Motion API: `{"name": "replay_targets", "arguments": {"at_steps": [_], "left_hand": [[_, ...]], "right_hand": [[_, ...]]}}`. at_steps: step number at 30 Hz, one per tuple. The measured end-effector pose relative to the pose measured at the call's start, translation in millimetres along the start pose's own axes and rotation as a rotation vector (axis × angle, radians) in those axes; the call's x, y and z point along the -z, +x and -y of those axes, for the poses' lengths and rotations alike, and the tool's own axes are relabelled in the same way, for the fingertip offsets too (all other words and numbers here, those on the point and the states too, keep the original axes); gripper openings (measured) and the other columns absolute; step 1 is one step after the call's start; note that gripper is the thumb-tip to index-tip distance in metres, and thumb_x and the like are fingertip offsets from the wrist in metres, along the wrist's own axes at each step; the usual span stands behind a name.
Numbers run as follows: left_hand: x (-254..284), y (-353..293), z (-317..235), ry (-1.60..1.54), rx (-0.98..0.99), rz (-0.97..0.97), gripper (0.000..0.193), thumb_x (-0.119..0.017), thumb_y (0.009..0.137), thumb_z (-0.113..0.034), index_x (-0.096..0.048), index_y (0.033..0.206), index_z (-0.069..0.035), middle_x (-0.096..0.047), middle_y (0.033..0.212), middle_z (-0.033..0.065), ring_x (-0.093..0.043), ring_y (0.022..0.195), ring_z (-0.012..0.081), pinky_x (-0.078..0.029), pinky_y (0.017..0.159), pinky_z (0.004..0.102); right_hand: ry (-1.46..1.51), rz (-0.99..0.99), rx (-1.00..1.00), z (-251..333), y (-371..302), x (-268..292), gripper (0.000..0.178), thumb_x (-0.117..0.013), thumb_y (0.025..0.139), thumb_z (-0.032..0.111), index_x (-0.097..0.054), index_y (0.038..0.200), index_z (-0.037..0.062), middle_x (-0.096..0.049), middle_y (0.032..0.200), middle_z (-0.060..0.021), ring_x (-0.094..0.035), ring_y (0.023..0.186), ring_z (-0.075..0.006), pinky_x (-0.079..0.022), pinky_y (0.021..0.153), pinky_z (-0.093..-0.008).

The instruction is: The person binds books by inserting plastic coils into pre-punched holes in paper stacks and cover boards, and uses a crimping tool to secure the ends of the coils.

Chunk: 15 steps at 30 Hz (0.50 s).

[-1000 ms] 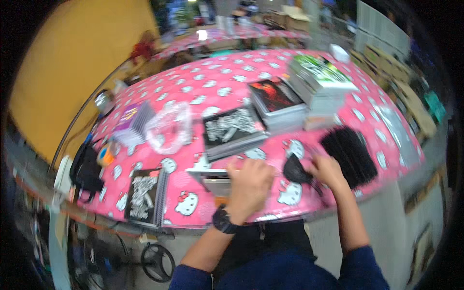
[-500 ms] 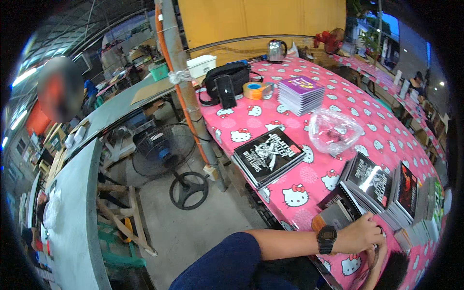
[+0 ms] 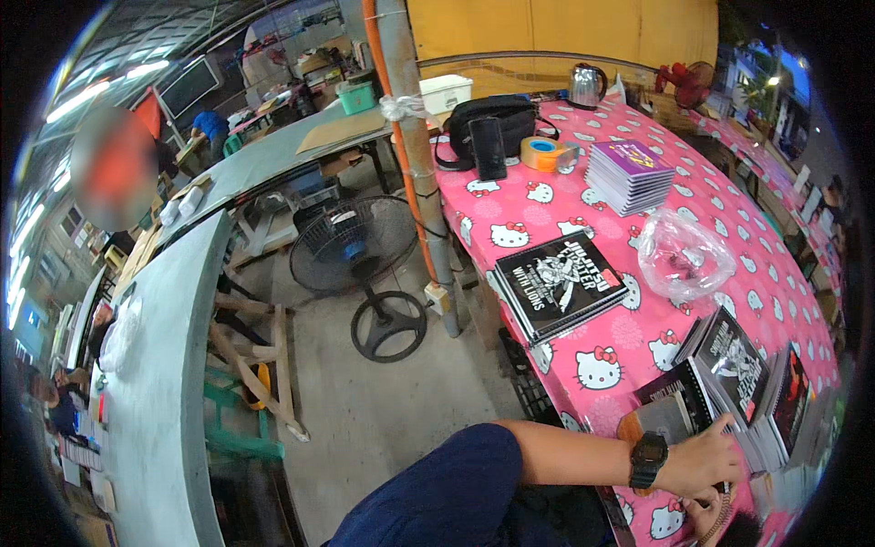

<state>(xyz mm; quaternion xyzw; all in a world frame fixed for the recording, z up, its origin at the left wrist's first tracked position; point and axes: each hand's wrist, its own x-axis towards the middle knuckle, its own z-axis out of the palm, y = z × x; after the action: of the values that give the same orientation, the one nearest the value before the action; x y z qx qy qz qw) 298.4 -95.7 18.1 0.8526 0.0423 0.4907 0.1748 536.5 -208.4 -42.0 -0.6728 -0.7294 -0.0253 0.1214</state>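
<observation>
My left hand [image 3: 700, 467], below a black wristwatch, reaches in over the near right of the table with its fingers curled closed at a thin spiral binding coil [image 3: 722, 521]. Close beneath it is my right hand [image 3: 702, 514], partly cut off by the lower edge and partly hidden, its fingers closed by the same coil. What the coil is attached to cannot be made out. Beside my left hand lie a grey-and-brown pad [image 3: 663, 417] and a black spiral-bound book [image 3: 685, 387]. Stacks of black-covered books [image 3: 734, 363] stand just beyond.
On the pink patterned tablecloth lie another black book stack [image 3: 563, 283], purple-covered booklets [image 3: 631, 173], a clear plastic bag [image 3: 685, 255], a tape roll [image 3: 544, 153], a phone [image 3: 488, 148], a black bag [image 3: 510, 123] and a kettle [image 3: 587, 87]. A pole [image 3: 401, 82] and fan [image 3: 357, 246] stand left.
The view has turned left, so the table sits further right. My hands remain close together at the near right, the right one now lower and more hidden beneath the left.
</observation>
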Motion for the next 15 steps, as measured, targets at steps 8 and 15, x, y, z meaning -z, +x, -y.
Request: {"name": "replay_targets", "arguments": {"at_steps": [8,15], "left_hand": [[5,2,-3,0.040,0.024,0.044,0.023,-0.066,0.068,-0.032,-0.060,0.080,-0.013,-0.052,0.075,-0.0010,-0.051,0.082,0.0185,-0.027,0.094,0.0478],[-6,-6,-10,0.057,-0.080,0.069,0.026,-0.064,0.069,-0.033,-0.059,0.080,-0.010,-0.053,0.081,0.0024,-0.051,0.083,0.0183,-0.030,0.089,0.0440]], "right_hand": [[0.261,-0.015,-0.237,6,5,8,0.066,-0.075,0.065,0.047,-0.059,0.117,0.0104,-0.046,0.131,-0.0215,-0.042,0.122,-0.0324,-0.036,0.100,-0.0429],[0.262,-0.106,-0.360,7,1,-18,0.059,-0.070,0.067,0.040,-0.059,0.116,0.0094,-0.048,0.128,-0.0220,-0.044,0.117,-0.0350,-0.037,0.098,-0.0441]]}}
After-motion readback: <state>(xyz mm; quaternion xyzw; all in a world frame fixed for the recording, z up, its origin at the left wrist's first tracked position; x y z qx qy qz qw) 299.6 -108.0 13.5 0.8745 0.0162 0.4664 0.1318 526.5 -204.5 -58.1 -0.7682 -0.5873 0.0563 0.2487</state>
